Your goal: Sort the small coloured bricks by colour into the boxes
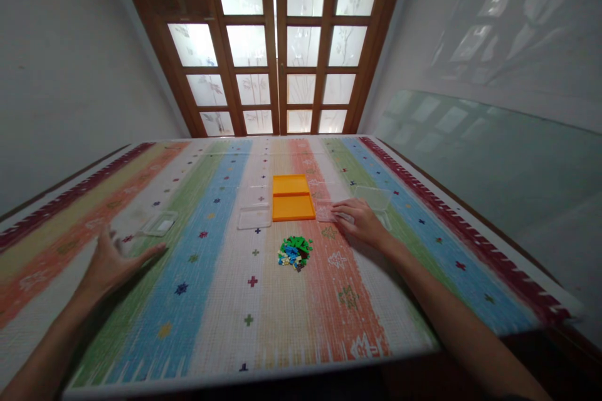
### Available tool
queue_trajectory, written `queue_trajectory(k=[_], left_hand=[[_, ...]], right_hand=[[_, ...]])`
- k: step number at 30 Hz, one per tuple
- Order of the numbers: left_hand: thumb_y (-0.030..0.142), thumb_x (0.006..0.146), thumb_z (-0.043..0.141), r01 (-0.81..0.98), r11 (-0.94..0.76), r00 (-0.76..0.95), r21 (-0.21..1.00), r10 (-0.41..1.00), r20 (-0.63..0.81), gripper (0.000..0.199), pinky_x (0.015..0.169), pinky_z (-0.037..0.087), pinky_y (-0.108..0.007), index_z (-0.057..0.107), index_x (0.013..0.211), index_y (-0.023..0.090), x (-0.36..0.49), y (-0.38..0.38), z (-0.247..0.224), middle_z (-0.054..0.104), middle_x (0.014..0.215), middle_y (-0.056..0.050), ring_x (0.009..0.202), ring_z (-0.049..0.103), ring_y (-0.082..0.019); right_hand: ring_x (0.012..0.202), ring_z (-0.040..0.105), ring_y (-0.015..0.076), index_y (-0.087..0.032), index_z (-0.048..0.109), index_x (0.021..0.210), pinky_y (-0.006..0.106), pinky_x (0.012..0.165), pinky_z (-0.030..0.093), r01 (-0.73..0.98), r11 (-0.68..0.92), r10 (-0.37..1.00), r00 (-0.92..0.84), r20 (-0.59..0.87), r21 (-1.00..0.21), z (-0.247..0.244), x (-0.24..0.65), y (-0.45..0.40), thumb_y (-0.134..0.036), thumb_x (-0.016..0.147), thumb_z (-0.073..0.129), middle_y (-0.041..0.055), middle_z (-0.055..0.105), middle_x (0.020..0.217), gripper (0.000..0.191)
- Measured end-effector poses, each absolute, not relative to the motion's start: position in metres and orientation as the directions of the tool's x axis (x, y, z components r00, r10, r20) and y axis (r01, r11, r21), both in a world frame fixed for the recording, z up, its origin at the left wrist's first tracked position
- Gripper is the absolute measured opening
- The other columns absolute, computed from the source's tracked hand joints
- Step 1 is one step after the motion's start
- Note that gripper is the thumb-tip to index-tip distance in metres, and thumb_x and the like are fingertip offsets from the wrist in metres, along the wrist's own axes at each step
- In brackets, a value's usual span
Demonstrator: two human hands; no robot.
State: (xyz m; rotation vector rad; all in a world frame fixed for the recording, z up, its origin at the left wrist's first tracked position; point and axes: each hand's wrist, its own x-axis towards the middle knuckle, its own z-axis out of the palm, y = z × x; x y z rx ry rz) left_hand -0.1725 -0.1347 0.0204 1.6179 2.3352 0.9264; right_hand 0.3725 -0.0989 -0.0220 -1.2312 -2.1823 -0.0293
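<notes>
My left hand [113, 260] is at the left of the table, thumb and fingers spread apart and holding nothing. Just beyond it lies a small clear plastic box [160, 224] with a white patch inside. My right hand [360, 220] has its fingers closed at the edge of another clear plastic box [323, 212]; the hand hides part of that box. Between the hands lies an open orange case [294, 207], with a third clear box [254, 218], lid raised, on its left. In front of the case is a small pile of green, blue, cream and brown toy bricks [295, 252].
A striped tablecloth [221, 301] covers the table. A clear lid or tray [374, 196] stands beyond my right hand. Wooden doors with frosted panes [301, 44] rise behind the table. A glass sheet [493, 156] leans along the right wall.
</notes>
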Motion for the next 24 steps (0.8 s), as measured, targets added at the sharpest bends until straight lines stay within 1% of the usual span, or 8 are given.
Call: queue_trajectory(k=[1, 3, 6, 10, 13, 16, 20, 24], left_hand=[[0.071, 0.065, 0.078, 0.778, 0.276, -0.414, 0.564, 0.901, 0.129, 0.132, 0.107, 0.041, -0.068, 0.012, 0.158, 0.004, -0.172, -0.133, 0.019, 0.044, 0.153, -0.034, 0.136, 0.05, -0.049], [0.071, 0.068, 0.075, 0.768, 0.33, -0.423, 0.549, 0.905, 0.048, 0.133, 0.109, 0.041, -0.067, 0.005, 0.16, 0.006, -0.168, -0.129, 0.021, 0.047, 0.152, -0.031, 0.138, 0.05, -0.047], [0.07, 0.072, 0.072, 0.795, 0.329, -0.407, 0.51, 0.912, 0.045, 0.125, 0.107, 0.043, -0.065, 0.008, 0.159, 0.007, -0.162, -0.123, 0.027, 0.054, 0.147, -0.027, 0.136, 0.052, -0.045], [0.065, 0.078, 0.066, 0.809, 0.348, -0.416, 0.474, 0.909, 0.043, 0.114, 0.105, 0.047, -0.058, 0.014, 0.157, 0.001, -0.155, -0.118, 0.035, 0.06, 0.139, -0.026, 0.131, 0.057, -0.042], [0.062, 0.075, 0.07, 0.802, 0.355, -0.441, 0.48, 0.895, 0.074, 0.121, 0.102, 0.05, -0.054, 0.009, 0.157, -0.002, -0.149, -0.115, 0.037, 0.063, 0.134, -0.026, 0.126, 0.061, -0.041], [0.063, 0.07, 0.073, 0.796, 0.365, -0.463, 0.483, 0.881, 0.098, 0.128, 0.099, 0.052, -0.053, 0.006, 0.157, -0.003, -0.143, -0.112, 0.037, 0.064, 0.132, -0.026, 0.124, 0.061, -0.041], [0.064, 0.072, 0.071, 0.79, 0.388, -0.496, 0.476, 0.859, 0.123, 0.121, 0.1, 0.05, -0.054, 0.015, 0.155, -0.003, -0.138, -0.106, 0.034, 0.063, 0.132, -0.026, 0.129, 0.056, -0.043], [0.058, 0.079, 0.067, 0.781, 0.393, -0.495, 0.485, 0.863, 0.097, 0.095, 0.103, 0.048, -0.053, 0.033, 0.149, 0.003, -0.145, -0.098, 0.033, 0.065, 0.128, -0.022, 0.126, 0.058, -0.04]], right_hand=[[0.101, 0.071, 0.0256, -0.021, 0.077, 0.101, 0.043, 0.09, 0.051, 0.777, 0.564, 0.77, -0.373, 0.518, -0.28, -0.022, 0.372, -0.099, -0.025, 0.093, 0.06, 0.0112, 0.078, 0.108, 0.02], [0.102, 0.071, 0.0264, -0.021, 0.077, 0.103, 0.045, 0.092, 0.05, 0.776, 0.558, 0.779, -0.369, 0.507, -0.294, -0.022, 0.374, -0.1, -0.028, 0.093, 0.06, 0.0114, 0.078, 0.108, 0.02], [0.103, 0.071, 0.0277, -0.023, 0.076, 0.105, 0.048, 0.095, 0.05, 0.776, 0.541, 0.785, -0.327, 0.527, -0.324, -0.021, 0.381, -0.103, -0.031, 0.092, 0.061, 0.0105, 0.078, 0.11, 0.022], [0.103, 0.071, 0.0267, -0.024, 0.076, 0.104, 0.046, 0.095, 0.052, 0.751, 0.527, 0.761, -0.21, 0.614, -0.397, -0.012, 0.392, -0.107, -0.031, 0.091, 0.059, 0.0087, 0.078, 0.108, 0.022], [0.102, 0.071, 0.0261, -0.025, 0.076, 0.1, 0.046, 0.097, 0.052, 0.738, 0.511, 0.75, -0.132, 0.648, -0.441, -0.004, 0.397, -0.109, -0.032, 0.09, 0.06, 0.0065, 0.078, 0.104, 0.02], [0.099, 0.071, 0.0257, -0.026, 0.076, 0.096, 0.045, 0.096, 0.053, 0.725, 0.508, 0.75, -0.105, 0.653, -0.466, -0.003, 0.399, -0.11, -0.033, 0.089, 0.061, 0.0059, 0.078, 0.1, 0.018], [0.097, 0.072, 0.0251, -0.025, 0.076, 0.094, 0.044, 0.095, 0.053, 0.718, 0.503, 0.753, -0.091, 0.651, -0.481, -0.007, 0.4, -0.11, -0.03, 0.087, 0.059, 0.0059, 0.078, 0.099, 0.019], [0.098, 0.071, 0.0253, -0.025, 0.076, 0.093, 0.046, 0.097, 0.051, 0.721, 0.502, 0.755, -0.096, 0.649, -0.477, -0.008, 0.4, -0.11, -0.03, 0.086, 0.059, 0.0061, 0.078, 0.1, 0.019]])
